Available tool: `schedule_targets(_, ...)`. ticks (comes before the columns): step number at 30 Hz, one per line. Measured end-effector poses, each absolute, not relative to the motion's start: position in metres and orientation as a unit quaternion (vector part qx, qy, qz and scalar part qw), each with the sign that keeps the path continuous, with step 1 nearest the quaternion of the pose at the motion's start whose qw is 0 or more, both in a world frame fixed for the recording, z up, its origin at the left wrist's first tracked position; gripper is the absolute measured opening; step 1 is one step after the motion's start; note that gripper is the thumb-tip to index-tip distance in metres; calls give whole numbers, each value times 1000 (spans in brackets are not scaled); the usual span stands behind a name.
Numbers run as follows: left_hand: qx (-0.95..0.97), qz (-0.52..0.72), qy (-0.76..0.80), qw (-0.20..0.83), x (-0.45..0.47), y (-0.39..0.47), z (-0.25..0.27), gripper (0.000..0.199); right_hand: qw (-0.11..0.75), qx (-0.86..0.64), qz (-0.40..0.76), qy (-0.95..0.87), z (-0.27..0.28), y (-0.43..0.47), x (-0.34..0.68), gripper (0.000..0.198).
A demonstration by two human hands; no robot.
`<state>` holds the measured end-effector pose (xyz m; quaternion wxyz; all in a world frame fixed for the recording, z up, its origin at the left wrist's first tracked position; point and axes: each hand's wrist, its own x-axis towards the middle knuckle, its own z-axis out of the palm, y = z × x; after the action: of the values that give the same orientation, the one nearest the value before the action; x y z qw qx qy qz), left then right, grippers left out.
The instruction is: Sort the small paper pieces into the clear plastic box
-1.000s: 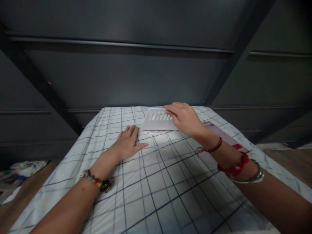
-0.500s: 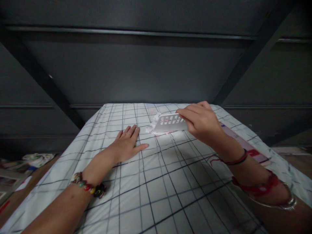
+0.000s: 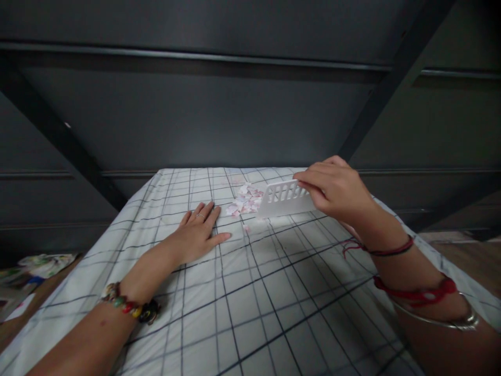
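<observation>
Right of the paper scraps (image 3: pixel 246 200), the right hand (image 3: pixel 337 189) pinches a slotted white panel (image 3: pixel 287 208); left of them, the left hand (image 3: pixel 192 236) lies flat, grip spread.

Slotted scraper (image 3: pixel 287 205) looks like smooth matt plastic, scraps (image 3: pixel 247 199) paper, checked cover (image 3: pixel 245 292) slightly creased matt cloth, bangle (image 3: pixel 464 326) shiny metal, bracelet beads (image 3: pixel 127 307) glossy, wall panels (image 3: pixel 188 120) smooth, dull, metal-like, floor (image 3: pixel 465 258) wood-look.
</observation>
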<state>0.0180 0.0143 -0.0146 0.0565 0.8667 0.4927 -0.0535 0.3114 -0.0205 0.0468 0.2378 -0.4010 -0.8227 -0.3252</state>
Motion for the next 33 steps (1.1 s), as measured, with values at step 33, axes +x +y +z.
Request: schedule_targets(33,913,16,406,32,8,23,-27,72,242,-442,-301,-810,43,-23,299,27)
